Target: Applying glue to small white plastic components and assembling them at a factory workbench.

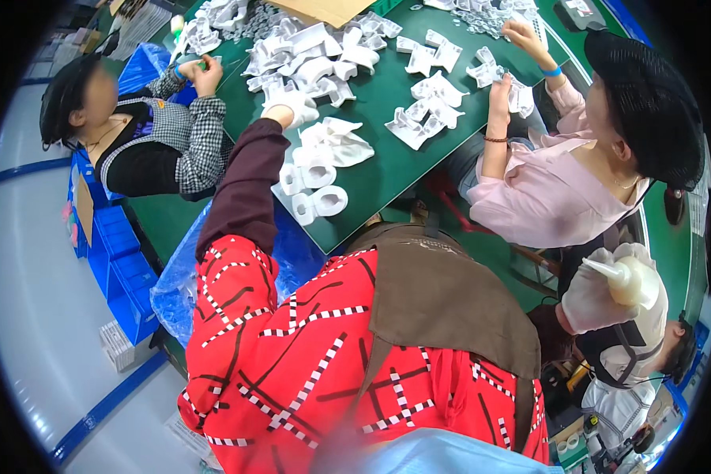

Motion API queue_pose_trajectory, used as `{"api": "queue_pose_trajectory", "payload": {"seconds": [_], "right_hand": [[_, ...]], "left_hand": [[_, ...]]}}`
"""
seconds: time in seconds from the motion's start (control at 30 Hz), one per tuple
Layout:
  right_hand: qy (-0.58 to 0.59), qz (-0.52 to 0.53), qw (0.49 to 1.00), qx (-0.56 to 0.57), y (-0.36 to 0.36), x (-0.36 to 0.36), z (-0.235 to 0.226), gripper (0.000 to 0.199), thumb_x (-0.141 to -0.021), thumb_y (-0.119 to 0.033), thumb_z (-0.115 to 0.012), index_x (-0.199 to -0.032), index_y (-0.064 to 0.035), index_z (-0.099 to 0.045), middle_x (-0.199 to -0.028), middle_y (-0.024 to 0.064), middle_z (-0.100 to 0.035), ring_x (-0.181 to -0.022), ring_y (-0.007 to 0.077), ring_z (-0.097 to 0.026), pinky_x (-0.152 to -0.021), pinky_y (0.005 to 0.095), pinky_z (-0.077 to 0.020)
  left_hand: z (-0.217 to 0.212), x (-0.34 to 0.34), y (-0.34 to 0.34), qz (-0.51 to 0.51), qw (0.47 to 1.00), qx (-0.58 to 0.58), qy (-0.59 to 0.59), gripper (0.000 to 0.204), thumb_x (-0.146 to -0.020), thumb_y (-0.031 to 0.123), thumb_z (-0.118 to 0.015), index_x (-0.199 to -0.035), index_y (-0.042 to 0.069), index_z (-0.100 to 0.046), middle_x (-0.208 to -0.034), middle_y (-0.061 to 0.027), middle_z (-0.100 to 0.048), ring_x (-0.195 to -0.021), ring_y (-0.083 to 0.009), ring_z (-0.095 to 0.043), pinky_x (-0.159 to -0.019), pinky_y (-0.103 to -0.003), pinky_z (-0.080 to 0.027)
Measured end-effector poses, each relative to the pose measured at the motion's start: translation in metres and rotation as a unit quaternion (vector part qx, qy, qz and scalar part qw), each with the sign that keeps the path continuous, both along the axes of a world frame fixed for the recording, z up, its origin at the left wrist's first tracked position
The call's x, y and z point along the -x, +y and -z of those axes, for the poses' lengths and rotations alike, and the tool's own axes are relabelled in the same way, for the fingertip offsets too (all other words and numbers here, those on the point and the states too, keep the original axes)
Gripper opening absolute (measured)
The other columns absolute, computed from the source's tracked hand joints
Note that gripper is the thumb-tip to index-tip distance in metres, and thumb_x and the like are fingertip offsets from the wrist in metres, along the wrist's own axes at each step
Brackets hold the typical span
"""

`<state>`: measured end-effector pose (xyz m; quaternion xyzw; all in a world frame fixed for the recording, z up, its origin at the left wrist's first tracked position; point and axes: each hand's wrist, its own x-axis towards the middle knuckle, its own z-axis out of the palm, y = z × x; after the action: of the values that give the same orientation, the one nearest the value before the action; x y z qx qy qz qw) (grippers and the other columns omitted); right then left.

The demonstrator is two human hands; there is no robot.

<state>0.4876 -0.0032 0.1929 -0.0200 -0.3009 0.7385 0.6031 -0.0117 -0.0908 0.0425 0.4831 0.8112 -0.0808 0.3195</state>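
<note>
A: Which thing is the biggest?
B: The green counter. It reaches from near the middle up toward 12 o'clock.

A: Who is beside it?
B: There are 2 co-workers. A person in a pink shirt is between 2 and 3 o'clock, and a person with checked sleeves is at 10 o'clock.

A: And after the people?
B: The blue crates, close to 9 o'clock, well apart from the work.

A: Where are the work pieces?
B: A large heap of white pieces lies on the counter, between 11 and 12 o'clock. A smaller group of white pieces lies apart from it, near 1 o'clock. Close to the counter's near corner, in the 10 to 11 o'clock direction, there are also 2 white pieces with round openings.

A: How are the hands of the wearer?
B: Both have white gloves. The left hand is at 11 o'clock, at the lower edge of the heap; I cannot tell if its fingers hold a piece. The right hand, between 3 and 4 o'clock, is closed around a pale bottle, away from the counter.

A: And the smallest thing?
B: The bottle's white nozzle, which points between 9 and 10 o'clock.
</note>
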Motion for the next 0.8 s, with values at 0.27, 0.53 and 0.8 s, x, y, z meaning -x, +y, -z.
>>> {"api": "queue_pose_trajectory", "payload": {"seconds": [0.27,0.53,0.8], "right_hand": [[-0.074,0.079,0.993,0.052,-0.032,0.021,-0.002,0.058,-0.067,-0.039,-0.064,-0.11,-0.0059,-0.043,-0.107,0.0111,-0.048,-0.1,0.0248,-0.045,-0.078,0.0379,-0.0408],[-0.032,0.016,0.999,-0.019,-0.068,-0.01,-0.004,0.063,-0.07,-0.039,-0.062,-0.118,-0.0064,-0.037,-0.116,0.0134,-0.046,-0.109,0.03,-0.043,-0.084,0.0479,-0.0406],[-0.004,0.151,0.988,-0.014,-0.087,-0.036,0.002,0.06,-0.072,-0.034,-0.062,-0.118,-0.0057,-0.037,-0.117,0.0153,-0.045,-0.112,0.0316,-0.04,-0.086,0.051,-0.038]], "left_hand": [[0.025,-0.003,-0.013,-0.074,0.995,-0.068,0.02,0.034,-0.066,0.027,-0.055,-0.091,0.005,-0.061,-0.094,-0.0143,-0.059,-0.088,-0.0279,-0.056,-0.077,-0.033,-0.043],[0.073,0.009,0.014,-0.167,0.947,-0.137,0.237,0.032,-0.07,0.021,-0.056,-0.1,0.01,-0.056,-0.104,-0.0144,-0.055,-0.1,-0.0286,-0.05,-0.088,-0.038,-0.036],[0.085,0.008,0.017,-0.125,0.931,-0.091,0.33,0.054,-0.062,0.038,-0.067,-0.109,0.017,-0.052,-0.125,-0.0116,-0.033,-0.112,-0.0316,-0.036,-0.092,-0.04,-0.03]]}}
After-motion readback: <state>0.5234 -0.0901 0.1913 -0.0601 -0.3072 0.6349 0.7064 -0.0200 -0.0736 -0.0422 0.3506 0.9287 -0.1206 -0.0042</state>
